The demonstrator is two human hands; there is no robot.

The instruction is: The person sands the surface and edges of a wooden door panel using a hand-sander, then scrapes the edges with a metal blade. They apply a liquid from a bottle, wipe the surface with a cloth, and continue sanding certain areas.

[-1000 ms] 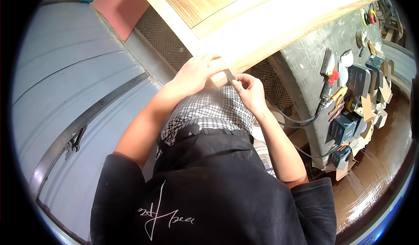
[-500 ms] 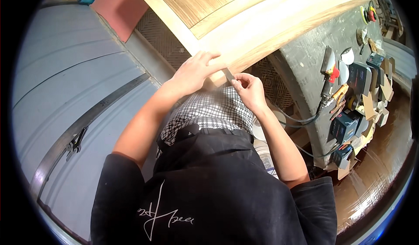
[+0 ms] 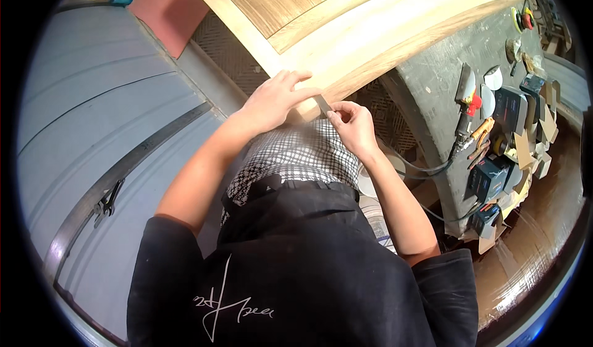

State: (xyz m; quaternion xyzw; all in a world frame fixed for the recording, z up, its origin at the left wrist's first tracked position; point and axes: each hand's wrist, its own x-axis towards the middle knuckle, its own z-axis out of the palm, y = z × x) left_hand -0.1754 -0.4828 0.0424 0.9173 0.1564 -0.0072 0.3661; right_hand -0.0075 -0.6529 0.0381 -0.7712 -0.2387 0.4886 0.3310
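A pale wooden panel [image 3: 370,47] with a framed, darker-grained inset lies in front of me, its near corner pointing at my waist. My left hand [image 3: 272,103] rests on that corner with its fingers spread, and one outstretched digit reaches the upper end of a narrow dark grey strip [image 3: 323,105]. The strip looks like sandpaper, but its surface is too small to make out. It lies against the panel's near end. My right hand [image 3: 353,126] pinches the strip's lower end between thumb and fingers. The underside of the corner is hidden.
To the right stands a grey worktop [image 3: 426,75] with a red-and-black power tool [image 3: 471,106], orange-handled pliers [image 3: 482,129], several dark boxes [image 3: 488,179] and a round sander [image 3: 524,20]. A black hose [image 3: 426,169] hangs beside my right forearm. A reddish board [image 3: 170,13] stands at far left.
Both hands stay at the panel's corner with almost no shift. My forearms and body have moved very slightly; the strip remains pinched in my right hand.
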